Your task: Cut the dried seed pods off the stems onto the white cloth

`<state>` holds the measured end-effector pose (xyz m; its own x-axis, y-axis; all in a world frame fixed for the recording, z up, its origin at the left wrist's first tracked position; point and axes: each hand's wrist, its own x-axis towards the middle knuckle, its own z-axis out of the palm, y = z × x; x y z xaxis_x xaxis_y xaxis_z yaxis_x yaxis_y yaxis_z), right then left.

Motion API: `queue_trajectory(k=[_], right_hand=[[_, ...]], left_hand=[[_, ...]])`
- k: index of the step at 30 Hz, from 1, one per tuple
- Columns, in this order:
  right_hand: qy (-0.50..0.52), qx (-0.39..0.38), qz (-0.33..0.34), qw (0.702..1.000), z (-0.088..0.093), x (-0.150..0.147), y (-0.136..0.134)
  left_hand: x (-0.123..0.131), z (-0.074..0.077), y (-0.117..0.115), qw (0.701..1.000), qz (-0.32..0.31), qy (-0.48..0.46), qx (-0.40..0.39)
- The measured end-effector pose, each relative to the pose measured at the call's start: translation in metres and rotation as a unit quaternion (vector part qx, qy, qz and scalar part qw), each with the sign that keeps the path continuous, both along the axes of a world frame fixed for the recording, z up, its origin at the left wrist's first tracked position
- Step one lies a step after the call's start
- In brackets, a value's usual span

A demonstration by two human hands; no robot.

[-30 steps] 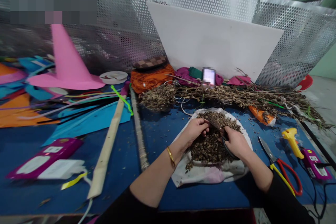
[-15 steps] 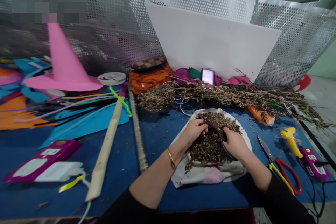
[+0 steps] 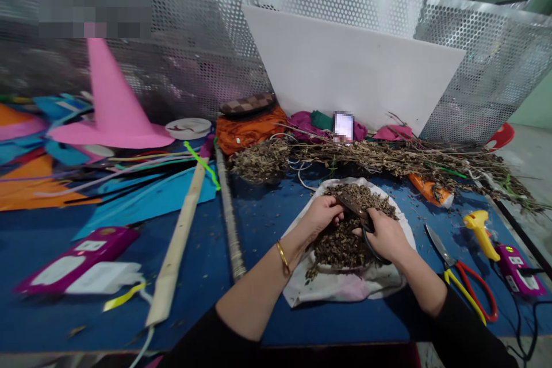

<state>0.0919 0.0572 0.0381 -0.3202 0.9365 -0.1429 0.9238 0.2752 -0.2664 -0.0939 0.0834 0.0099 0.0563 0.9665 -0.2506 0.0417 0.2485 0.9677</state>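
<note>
My right hand (image 3: 386, 236) is closed round the dark handles of a pair of scissors (image 3: 354, 204), whose blades point up and left. My left hand (image 3: 322, 215) is closed in a pinch right at the blade tips, and whatever lies between its fingers is too small to make out. Below both hands spreads a heap of brown dried plant bits (image 3: 340, 247), perhaps seed heads or leaves. The heap rests on a whitish cloth (image 3: 297, 290) with a pink stain at its near side.
Dried stalks (image 3: 388, 158) lie across the back. Red-and-yellow-handled scissors (image 3: 448, 261), a yellow glue gun (image 3: 480, 233) and a purple power strip (image 3: 520, 270) sit on the right. Leftward are a wooden stick (image 3: 176, 253), another purple strip (image 3: 81, 259) and a pink cone hat (image 3: 114, 103).
The view has shifted slightly, so the things at the left appear further right. Both hands stay over the heap, and a finger of my right hand now shows below the scissors' blades.
</note>
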Motion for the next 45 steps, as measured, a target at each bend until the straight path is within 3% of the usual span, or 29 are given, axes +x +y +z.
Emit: queue_trajectory(k=[9,16,30,45], right_hand=[[0.005,-0.008,0.017,1.0,-0.005,0.002,0.003],[0.004,0.018,0.01,1.0,-0.002,0.003,0.001],[0.022,-0.005,0.017,1.0,0.005,0.005,0.002],[0.015,-0.015,0.02,1.0,0.003,0.0,0.001]], left_hand=[[-0.003,0.003,0.0,1.0,-0.005,-0.009,0.005],[-0.003,0.002,0.002,0.999,0.024,-0.045,0.009],[-0.005,0.004,0.002,0.998,-0.002,-0.057,0.017],[-0.002,0.0,0.003,0.999,0.001,-0.012,0.049]])
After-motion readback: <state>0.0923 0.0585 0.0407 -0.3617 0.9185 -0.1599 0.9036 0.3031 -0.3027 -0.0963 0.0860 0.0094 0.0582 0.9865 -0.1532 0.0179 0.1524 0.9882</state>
